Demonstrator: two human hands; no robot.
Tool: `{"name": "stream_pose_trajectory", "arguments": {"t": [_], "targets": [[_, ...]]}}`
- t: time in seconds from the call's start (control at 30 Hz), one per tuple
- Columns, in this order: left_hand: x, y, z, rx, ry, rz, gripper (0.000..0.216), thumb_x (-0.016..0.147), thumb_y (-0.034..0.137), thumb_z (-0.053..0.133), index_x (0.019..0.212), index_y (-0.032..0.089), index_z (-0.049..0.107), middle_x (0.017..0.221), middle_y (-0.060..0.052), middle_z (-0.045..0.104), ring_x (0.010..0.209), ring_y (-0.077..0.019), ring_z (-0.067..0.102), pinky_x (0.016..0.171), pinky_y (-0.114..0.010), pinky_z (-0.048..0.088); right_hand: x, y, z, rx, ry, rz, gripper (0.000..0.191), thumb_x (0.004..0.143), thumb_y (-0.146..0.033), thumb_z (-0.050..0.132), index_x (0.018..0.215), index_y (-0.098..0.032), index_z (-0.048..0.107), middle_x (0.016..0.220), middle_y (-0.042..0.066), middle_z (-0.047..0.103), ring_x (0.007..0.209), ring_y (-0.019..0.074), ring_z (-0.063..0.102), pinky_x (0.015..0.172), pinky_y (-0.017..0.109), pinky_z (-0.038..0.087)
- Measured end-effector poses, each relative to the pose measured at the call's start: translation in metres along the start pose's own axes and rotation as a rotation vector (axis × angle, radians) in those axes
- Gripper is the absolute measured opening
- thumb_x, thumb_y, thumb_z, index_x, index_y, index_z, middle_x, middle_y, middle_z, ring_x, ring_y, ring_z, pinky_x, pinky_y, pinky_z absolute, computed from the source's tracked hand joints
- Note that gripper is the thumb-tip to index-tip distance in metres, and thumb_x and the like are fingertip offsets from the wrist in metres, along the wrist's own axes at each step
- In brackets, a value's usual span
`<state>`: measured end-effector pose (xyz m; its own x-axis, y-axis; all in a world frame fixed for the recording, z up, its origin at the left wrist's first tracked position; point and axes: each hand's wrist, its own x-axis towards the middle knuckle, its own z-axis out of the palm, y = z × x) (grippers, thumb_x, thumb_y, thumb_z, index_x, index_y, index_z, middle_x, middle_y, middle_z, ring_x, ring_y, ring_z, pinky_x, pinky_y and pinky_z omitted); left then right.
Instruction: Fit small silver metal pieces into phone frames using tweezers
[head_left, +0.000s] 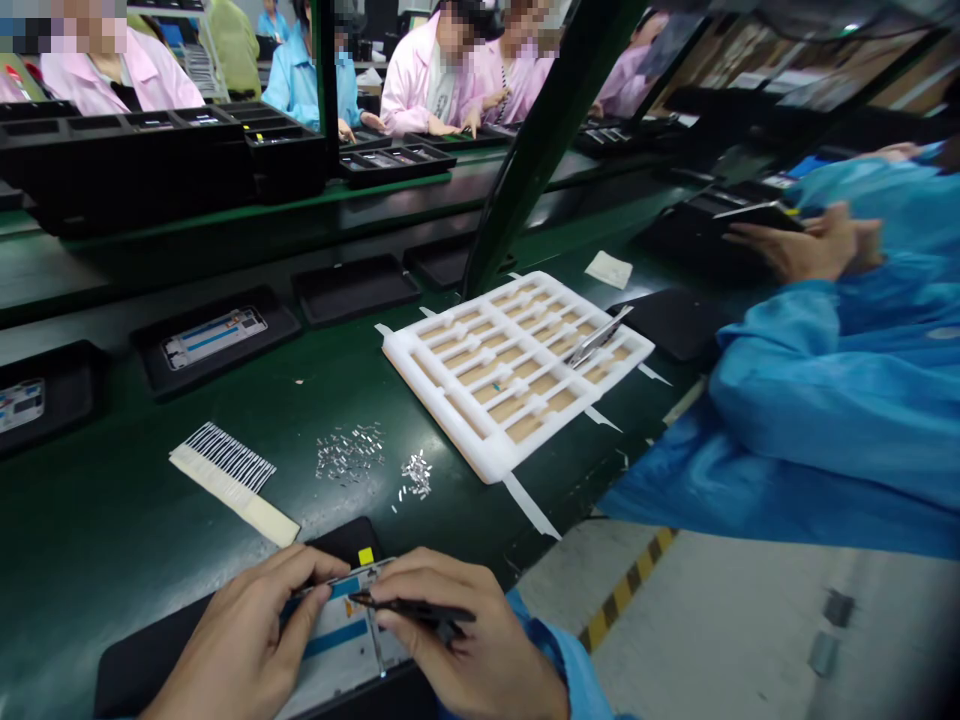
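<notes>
A silver-grey phone frame [346, 668] with blue strips lies over a black tray [139, 650] at the bottom of the view. My left hand [251, 630] grips the frame's upper left edge between thumb and fingers. Pinched in my right hand [469, 625] is a pair of black tweezers [424, 608], tips pointing left over the frame near a small orange-brown part [352, 604]. Whether the tips hold anything is too small to tell. A yellow tab [365, 556] shows just beyond the frame.
Ahead lie a backing card with dark strips [229, 460] and two piles of tiny metal pieces [349, 452]. A white foam tray [487, 465] bears metal tweezers [600, 338]. Black trays [217, 335] line the bench behind. At right, a co-worker's blue sleeve [832, 390] reaches in.
</notes>
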<state>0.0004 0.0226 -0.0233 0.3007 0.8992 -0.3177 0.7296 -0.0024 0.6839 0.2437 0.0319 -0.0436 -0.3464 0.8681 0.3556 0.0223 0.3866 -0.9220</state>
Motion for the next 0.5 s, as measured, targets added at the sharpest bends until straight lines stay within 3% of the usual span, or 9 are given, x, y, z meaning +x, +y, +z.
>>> {"name": "stream_pose_trajectory", "arguments": {"t": [0.2, 0.37, 0.5], "targets": [[-0.001, 0.004, -0.007, 0.014, -0.021, 0.007, 0.037, 0.107, 0.046, 0.046, 0.129, 0.034, 0.073, 0.119, -0.001, 0.081, 0.097, -0.0177, 0.079, 0.058, -0.018, 0.055, 0.01, 0.008, 0.004, -0.085, 0.273, 0.063, 0.016, 0.096, -0.009, 0.072, 0.101, -0.019, 0.084, 0.094, 0.007, 0.083, 0.087, 0.0185, 0.08, 0.079, 0.025, 0.066], [-0.001, 0.002, -0.009, 0.038, 0.012, 0.04, 0.036, 0.106, 0.044, 0.046, 0.125, 0.034, 0.075, 0.119, -0.001, 0.081, 0.104, -0.0187, 0.08, 0.08, -0.022, 0.063, 0.012, 0.01, 0.001, -0.158, 0.175, 0.04, 0.016, 0.097, -0.01, 0.071, 0.108, -0.017, 0.081, 0.1, 0.01, 0.08, 0.09, 0.0204, 0.079, 0.08, 0.028, 0.065], [-0.002, 0.001, -0.008, 0.034, 0.011, 0.048, 0.036, 0.107, 0.044, 0.046, 0.127, 0.035, 0.075, 0.119, -0.001, 0.081, 0.105, -0.0181, 0.08, 0.081, -0.022, 0.064, 0.011, 0.005, -0.004, -0.171, 0.143, 0.033, 0.017, 0.1, -0.012, 0.068, 0.112, -0.017, 0.079, 0.105, 0.011, 0.078, 0.096, 0.0215, 0.078, 0.084, 0.031, 0.064]]}}
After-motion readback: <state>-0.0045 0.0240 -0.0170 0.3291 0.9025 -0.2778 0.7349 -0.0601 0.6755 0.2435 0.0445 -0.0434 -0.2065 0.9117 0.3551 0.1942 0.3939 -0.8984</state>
